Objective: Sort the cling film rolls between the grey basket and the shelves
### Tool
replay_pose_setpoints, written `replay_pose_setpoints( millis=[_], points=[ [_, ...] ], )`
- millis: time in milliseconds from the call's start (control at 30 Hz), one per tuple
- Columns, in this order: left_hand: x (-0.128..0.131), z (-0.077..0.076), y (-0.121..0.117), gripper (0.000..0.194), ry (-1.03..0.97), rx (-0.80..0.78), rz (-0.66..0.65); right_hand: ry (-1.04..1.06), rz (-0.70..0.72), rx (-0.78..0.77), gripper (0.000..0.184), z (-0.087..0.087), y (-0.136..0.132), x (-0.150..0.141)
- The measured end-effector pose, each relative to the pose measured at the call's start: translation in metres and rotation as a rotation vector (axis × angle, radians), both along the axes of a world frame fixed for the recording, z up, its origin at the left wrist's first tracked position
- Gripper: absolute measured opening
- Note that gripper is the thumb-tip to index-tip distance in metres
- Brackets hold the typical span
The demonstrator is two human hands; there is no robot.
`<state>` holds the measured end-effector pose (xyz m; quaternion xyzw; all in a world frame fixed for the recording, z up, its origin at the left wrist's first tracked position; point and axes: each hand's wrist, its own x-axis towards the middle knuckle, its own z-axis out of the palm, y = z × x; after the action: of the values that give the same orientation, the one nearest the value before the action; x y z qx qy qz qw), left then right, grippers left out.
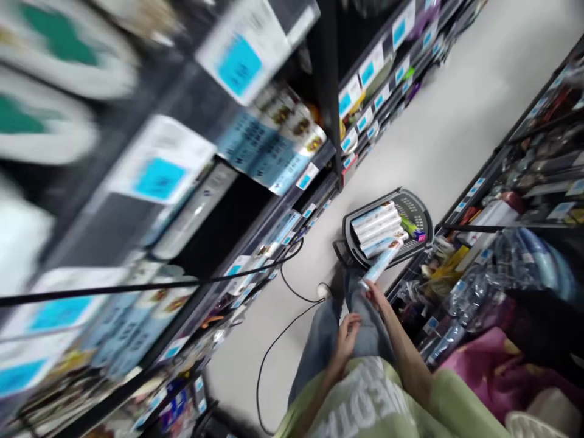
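My right hand point(374, 295) grips the near end of a long slim roll in a light-blue and white wrapper point(383, 264). The roll slants away from me, and its far end lies over the near side of a grey shopping basket point(348, 244) on the floor. Inside the basket, several similar white rolls point(376, 226) lie side by side, with a green and pink package point(413, 229) to their right. My left hand point(348, 334) is in front of my legs, holding nothing, its fingers loosely bent and apart.
Tall shelving point(182, 79) on the left carries price labels and more blue-labelled rolls point(278, 143). A black cable point(262, 371) loops over the floor and across the shelf front. Plastic-wrapped goods point(483, 286) crowd the right-hand shelves. The aisle floor point(410, 134) stretches ahead.
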<state>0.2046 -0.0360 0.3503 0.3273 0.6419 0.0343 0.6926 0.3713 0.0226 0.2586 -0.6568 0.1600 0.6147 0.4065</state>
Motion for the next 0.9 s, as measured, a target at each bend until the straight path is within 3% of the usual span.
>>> replay_pose_setpoints(
  millis=[133,233,333,433,567,700,800,900],
  points=[
    [-0.04,0.027,-0.001,0.039,0.028,0.128,0.116,-0.003,0.208,0.225,0.042,0.065,-0.026,-0.036],
    [-0.068,0.048,-0.01,0.051,-0.005,0.116,0.333,-0.044,0.381,0.439,0.052,0.109,-0.028,-0.064],
    [-0.09,0.07,-0.016,0.077,-0.211,0.098,0.64,-0.051,0.571,0.639,0.058,0.149,-0.025,-0.096],
    [-0.112,0.094,-0.012,0.084,-0.454,0.147,0.839,-0.053,0.712,0.807,0.062,0.183,-0.028,-0.133],
    [-0.14,0.126,-0.009,0.079,-0.672,0.224,1.02,-0.127,0.701,0.957,0.072,0.211,-0.046,-0.181],
    [-0.16,0.152,-0.021,0.074,-0.734,0.254,1.106,-0.244,0.698,1.004,0.069,0.233,-0.06,-0.215],
    [-0.17,0.168,-0.025,0.063,-0.684,0.323,1.232,-0.275,0.71,1.03,0.067,0.252,-0.056,-0.224],
    [-0.181,0.182,-0.017,0.064,-0.612,0.435,1.339,-0.322,0.575,1.049,0.07,0.27,-0.038,-0.214]
  ],
)
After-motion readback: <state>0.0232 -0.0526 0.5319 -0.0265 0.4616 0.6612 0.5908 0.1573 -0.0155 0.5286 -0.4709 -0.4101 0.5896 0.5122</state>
